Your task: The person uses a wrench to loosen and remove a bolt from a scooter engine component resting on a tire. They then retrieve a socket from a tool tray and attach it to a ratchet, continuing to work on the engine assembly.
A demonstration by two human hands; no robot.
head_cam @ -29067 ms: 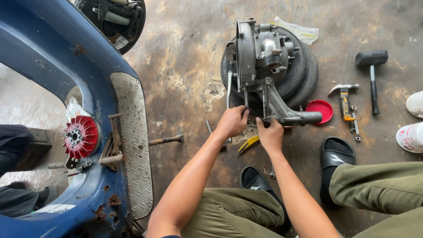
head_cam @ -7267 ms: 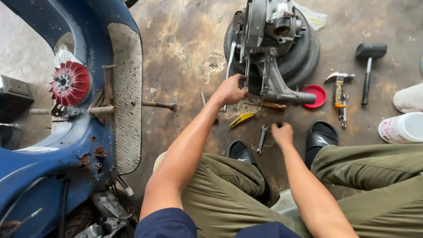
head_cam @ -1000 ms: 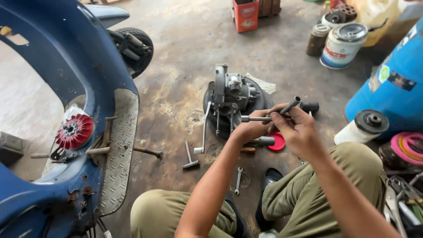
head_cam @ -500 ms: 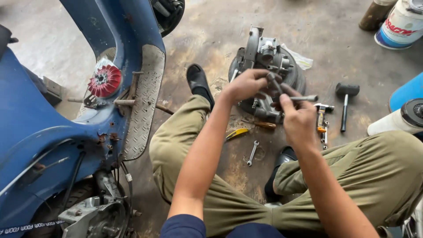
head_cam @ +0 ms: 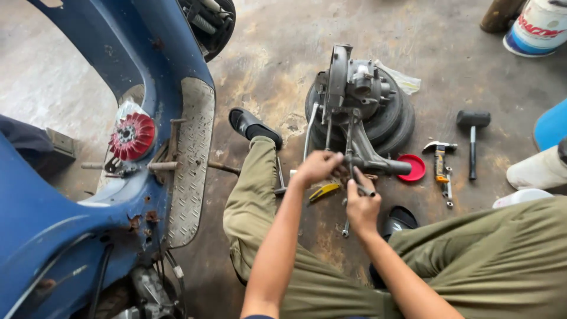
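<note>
Grey cast engine (head_cam: pixel 354 97) sits on its tyre (head_cam: pixel 396 121) on the stained concrete floor (head_cam: pixel 277 53), mid-frame, arm end pointing toward the person. Left hand (head_cam: pixel 318 167) is closed around the engine's lower arm, by a rod. Right hand (head_cam: pixel 361 207) is curled narrow on a thin dark tool (head_cam: pixel 361 188) with its tip at the same joint; the tool's type is hard to make out.

Room: bare floor above and left of the engine, up to the blue scooter body (head_cam: pixel 88 195) and its tread plate (head_cam: pixel 190 159). Right side is crowded: red cap (head_cam: pixel 413 168) touching the arm end, claw hammer (head_cam: pixel 440 162), black mallet (head_cam: pixel 472 133), all near but apart. Yellow tool (head_cam: pixel 323 190) and a small spanner (head_cam: pixel 345 227) lie between the person's knees. Black sandal (head_cam: pixel 254 125) just left of the engine.

Versus half a second ago: hands have dropped from the upper casing to the lower arm, and the view has swung so the engine stands clear above them.

Cut off: bucket (head_cam: pixel 537 26) at the top right edge, blue drum (head_cam: pixel 552 125) at the right edge, scooter wheel (head_cam: pixel 207 20) at the top. Red fan (head_cam: pixel 131 136) shows through the scooter's side opening. The joint itself is hidden by the fingers.
</note>
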